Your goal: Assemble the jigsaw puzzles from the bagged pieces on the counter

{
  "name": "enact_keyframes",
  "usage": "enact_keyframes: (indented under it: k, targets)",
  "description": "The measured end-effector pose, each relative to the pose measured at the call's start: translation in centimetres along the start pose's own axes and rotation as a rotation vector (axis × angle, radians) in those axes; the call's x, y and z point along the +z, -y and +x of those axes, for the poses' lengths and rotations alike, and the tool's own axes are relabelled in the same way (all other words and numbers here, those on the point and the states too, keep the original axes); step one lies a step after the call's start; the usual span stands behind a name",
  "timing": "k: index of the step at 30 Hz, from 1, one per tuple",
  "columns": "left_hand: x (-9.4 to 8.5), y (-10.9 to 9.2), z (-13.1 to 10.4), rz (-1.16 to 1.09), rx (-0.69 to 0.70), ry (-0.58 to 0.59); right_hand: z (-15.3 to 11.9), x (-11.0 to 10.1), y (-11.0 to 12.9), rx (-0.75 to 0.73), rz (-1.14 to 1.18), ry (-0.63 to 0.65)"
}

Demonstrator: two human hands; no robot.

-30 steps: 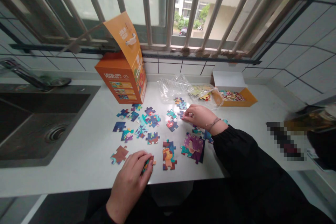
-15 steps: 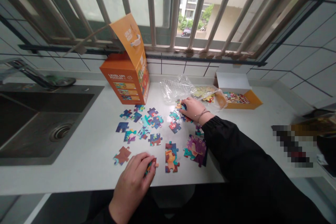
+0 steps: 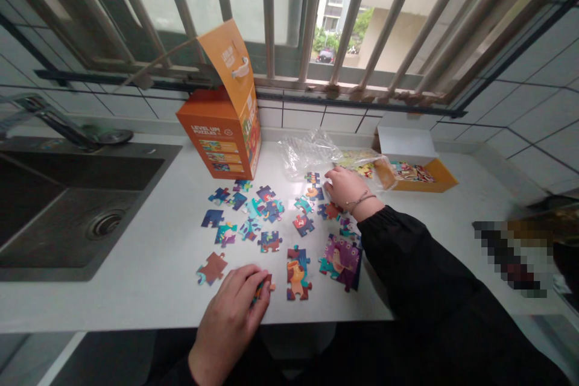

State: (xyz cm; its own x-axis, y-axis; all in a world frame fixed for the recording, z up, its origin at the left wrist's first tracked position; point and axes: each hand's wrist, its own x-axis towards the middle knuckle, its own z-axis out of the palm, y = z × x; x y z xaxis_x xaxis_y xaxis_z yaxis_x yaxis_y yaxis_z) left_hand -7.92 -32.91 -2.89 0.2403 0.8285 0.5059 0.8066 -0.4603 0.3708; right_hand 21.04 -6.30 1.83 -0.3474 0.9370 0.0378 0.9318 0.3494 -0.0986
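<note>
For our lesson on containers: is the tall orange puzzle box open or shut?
Open: the orange puzzle box has its lid flap standing up above it.

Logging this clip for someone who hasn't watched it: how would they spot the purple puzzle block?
From the tall orange box on the white counter, go right and nearer, stopping left of the black right sleeve. The purple puzzle block lies there; its pale bird-like figure sets it apart from the orange-figured block to its left.
</note>
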Motion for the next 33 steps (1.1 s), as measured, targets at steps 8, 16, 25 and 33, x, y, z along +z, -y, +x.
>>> enact_keyframes:
  k: [8,16,25,33]
  targets:
    - [0.0,-0.1,-0.1,0.001,-0.015,0.009,3.2,1.4,1.2,-0.074,0.083,0.022]
    - [-0.2,-0.3,0.1,0.028,-0.024,0.009,2.7,0.6,-0.1,0.067,0.220,-0.014]
    - [0.3,0.0,0.0,0.069,-0.033,0.012,0.6,1.1,0.9,0.220,0.759,-0.035]
    - [0.3,-0.1,0.0,0.052,-0.053,0.033,2.1,3.6,4.7,0.283,1.061,-0.037]
